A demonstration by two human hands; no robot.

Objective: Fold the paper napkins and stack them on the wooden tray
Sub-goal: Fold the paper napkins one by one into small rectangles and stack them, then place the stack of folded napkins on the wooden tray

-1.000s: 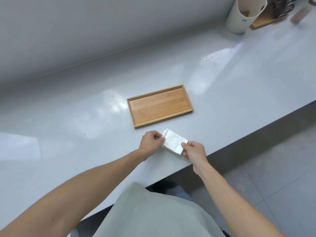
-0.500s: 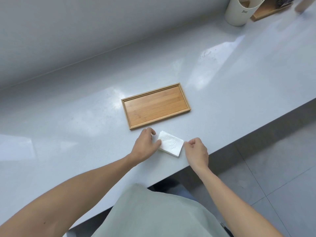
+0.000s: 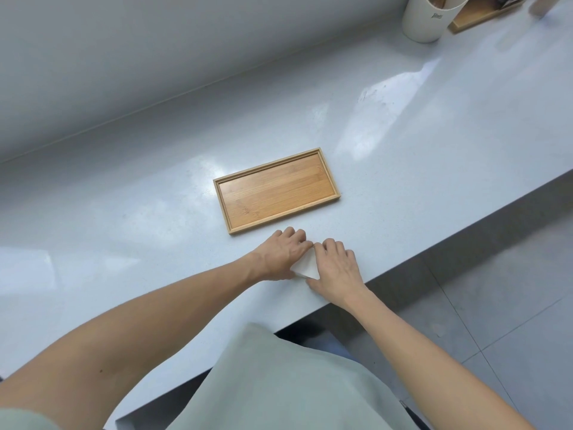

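Note:
A folded white paper napkin (image 3: 305,268) lies on the grey counter near its front edge, mostly covered by both hands; only a small white wedge shows between them. My left hand (image 3: 280,254) presses flat on its left side and my right hand (image 3: 336,268) presses flat on its right side, fingertips meeting over it. The wooden tray (image 3: 277,190) sits just beyond the hands, with nothing on it.
A white cylindrical container (image 3: 429,17) stands at the far right of the counter, beside another wooden board (image 3: 479,15). The counter's front edge (image 3: 434,243) runs diagonally right of my hands, with grey floor tiles below. A grey wall backs the counter.
The napkin was held up between both hands, then laid on the counter. Both hands have now moved together on top of it and press it flat.

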